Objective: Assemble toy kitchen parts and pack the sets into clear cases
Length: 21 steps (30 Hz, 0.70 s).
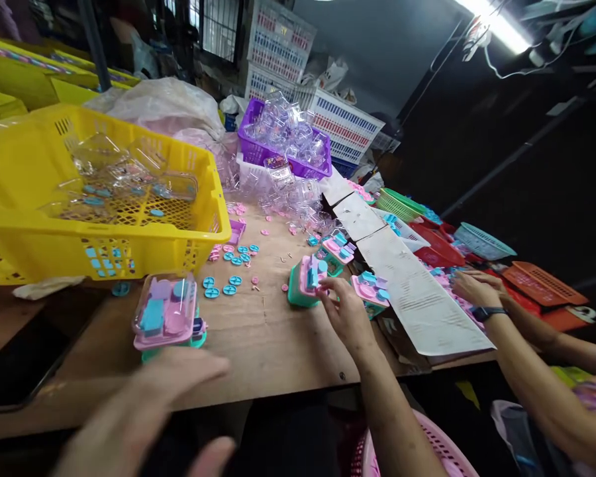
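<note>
My left hand (144, 411) hovers low at the front of the wooden table (263, 338), blurred by motion, fingers spread and holding nothing. Just beyond it lies a pink toy set under a clear plastic lid (166, 315). My right hand (345, 311) reaches forward, and its fingertips pinch the pink top of a teal and pink toy (305, 278) standing on the table. More pink and teal toy sets (370, 290) lie right beside that hand.
A yellow basket (99, 232) holding clear lids stands at the left, and a purple basket (283, 142) of clear shells at the back. Small blue and pink discs (228, 281) litter the table. A co-worker's hand with a wristwatch (477, 291) works at the right among coloured trays.
</note>
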### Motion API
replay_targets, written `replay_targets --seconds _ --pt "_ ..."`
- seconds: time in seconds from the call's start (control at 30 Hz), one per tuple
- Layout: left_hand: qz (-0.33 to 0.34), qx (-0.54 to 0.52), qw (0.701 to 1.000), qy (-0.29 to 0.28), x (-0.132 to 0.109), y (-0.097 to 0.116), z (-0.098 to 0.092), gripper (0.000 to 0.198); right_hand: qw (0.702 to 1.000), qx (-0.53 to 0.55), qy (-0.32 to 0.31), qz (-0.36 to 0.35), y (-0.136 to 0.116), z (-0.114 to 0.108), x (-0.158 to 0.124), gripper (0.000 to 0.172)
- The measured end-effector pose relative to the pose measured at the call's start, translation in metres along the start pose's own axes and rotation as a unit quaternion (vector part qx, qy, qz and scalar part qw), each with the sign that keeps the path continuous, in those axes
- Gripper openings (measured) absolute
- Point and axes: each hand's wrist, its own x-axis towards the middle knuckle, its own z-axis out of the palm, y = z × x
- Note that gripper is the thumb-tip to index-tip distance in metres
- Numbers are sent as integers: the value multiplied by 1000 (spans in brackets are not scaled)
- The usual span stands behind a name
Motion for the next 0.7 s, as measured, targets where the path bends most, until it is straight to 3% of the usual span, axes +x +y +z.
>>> replay_targets --seconds 0.07,0.17,0.23,0.3,0.4,0.5,0.6,0.7 --pt "30 -26 997 -63 -1 11 45 96 998 21 -55 -19 -19 -8 -14 28" --pt "17 -31 994 -100 12 3 119 140 987 53 -141 -55 -50 -23 -33 21" --pt "10 -47 994 -101 22 -11 153 146 974 57 -203 -87 -65 -38 -34 22" --pt "1 -71 992 -108 25 -25 170 137 963 53 -242 -106 -67 -53 -17 23" --pt "-8 -72 991 -115 17 -38 173 139 972 35 -211 -97 -48 -63 55 26" --pt "9 -55 992 -111 8 -46 174 150 989 -89 -103 -52 -13 -42 159 40" --pt "40 -54 994 -89 3 -53 185 157 982 -181 -42 -30 19 -1 255 81" --pt "31 -24 996 -85 1 -59 194 139 965 -255 -33 -52 39 31 317 112"
